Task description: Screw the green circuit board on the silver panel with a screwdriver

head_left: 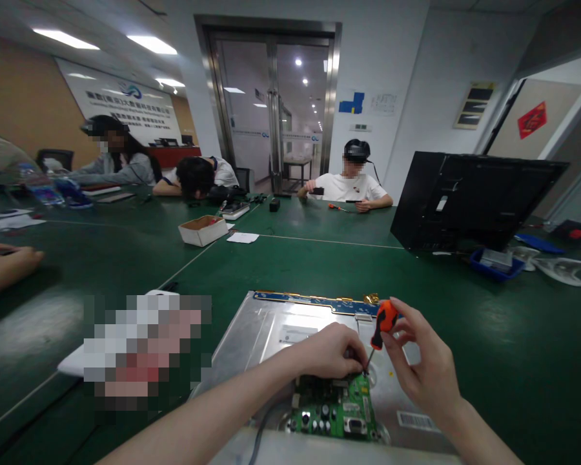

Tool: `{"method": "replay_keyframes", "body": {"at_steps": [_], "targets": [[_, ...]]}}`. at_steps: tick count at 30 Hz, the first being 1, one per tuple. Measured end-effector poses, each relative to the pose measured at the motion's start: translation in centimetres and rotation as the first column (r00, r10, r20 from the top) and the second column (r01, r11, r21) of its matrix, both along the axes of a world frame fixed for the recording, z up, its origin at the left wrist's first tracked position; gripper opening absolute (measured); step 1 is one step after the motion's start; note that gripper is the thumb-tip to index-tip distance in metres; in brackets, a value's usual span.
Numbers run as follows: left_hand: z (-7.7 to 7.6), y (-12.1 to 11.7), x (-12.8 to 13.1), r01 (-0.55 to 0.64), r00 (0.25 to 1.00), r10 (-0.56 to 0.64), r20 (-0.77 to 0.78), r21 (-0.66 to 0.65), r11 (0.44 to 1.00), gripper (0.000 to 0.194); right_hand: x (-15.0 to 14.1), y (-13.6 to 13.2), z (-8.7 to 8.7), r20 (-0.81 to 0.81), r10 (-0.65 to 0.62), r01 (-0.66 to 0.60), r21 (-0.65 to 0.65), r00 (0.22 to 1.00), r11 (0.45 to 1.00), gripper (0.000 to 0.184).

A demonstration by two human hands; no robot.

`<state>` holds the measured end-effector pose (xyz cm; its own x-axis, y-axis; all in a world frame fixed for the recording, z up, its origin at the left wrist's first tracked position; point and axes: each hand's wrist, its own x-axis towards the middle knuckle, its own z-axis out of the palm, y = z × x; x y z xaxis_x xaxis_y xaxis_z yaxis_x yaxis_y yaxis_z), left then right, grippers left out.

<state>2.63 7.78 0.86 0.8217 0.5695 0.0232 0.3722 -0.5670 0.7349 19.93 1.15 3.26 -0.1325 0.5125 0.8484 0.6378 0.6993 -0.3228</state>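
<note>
While the right hand (423,365) grips an orange-and-black screwdriver (385,323) by its handle, fingers closed around the upper end and thumb, the left hand (339,352) is down beside the tip. Left fingers curled in, mostly closed, by the shaft's lower end; can't tell if they pinch anything. Screwdriver tilted, handle up, tip down at the far right corner of the green circuit board (356,407).

Board sits on the near part of a silver metal panel (266,339), which lies flat on the green desk (290,265). Blue circuit strip (310,301) runs along the panel's far edge, bit of gold tape (370,299) at its right end. Barcode label (416,421) on the panel, right of the board. Grey cable (260,433) left of the board.

Left of panel: a pixelated item on the desk, details unreadable. Farther out: open white box (203,230), white paper (243,237) just right of it. Right side: large black monitor (474,203), blue tray (496,265) near its base. Across the desk, a person in a white shirt (353,187) holds a dark object.
</note>
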Motion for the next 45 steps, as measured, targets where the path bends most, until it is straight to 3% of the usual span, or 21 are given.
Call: {"method": "replay_keyframes", "body": {"at_steps": [7,17,26,34,39,45], "targets": [[-0.2,0.0,0.0,-0.007,0.999,0.009,0.034,-0.038,0.999,0.021,0.5,0.2,-1.3,-0.072,-0.029,0.030,0.012,0.997,0.999,0.046],[-0.1,0.1,0.1,-0.002,1.000,0.002,0.006,-0.016,1.000,0.019,-0.1,-0.1,0.2,0.079,0.036,-0.036,-0.006,0.996,0.999,0.045],[-0.2,0.1,0.0,-0.008,0.999,0.009,0.033,-0.034,0.999,0.021,0.4,0.4,-1.0,-0.124,0.028,-0.027,0.005,0.992,1.000,0.051],[0.0,0.0,-0.1,-0.004,1.000,0.004,0.022,-0.022,1.000,0.021,-0.1,0.1,-0.5,-0.016,0.068,-0.068,-0.015,0.998,0.998,0.042],[0.0,0.0,-0.1,0.015,0.999,-0.015,0.031,-0.015,1.000,0.024,0.3,0.1,-0.7,-0.099,0.096,-0.098,-0.012,0.990,0.995,0.049],[-0.2,0.1,0.0,-0.006,1.000,0.006,0.017,0.003,1.000,0.021,0.7,0.4,-0.9,-0.098,0.032,-0.031,0.011,0.995,0.999,0.046]]}}
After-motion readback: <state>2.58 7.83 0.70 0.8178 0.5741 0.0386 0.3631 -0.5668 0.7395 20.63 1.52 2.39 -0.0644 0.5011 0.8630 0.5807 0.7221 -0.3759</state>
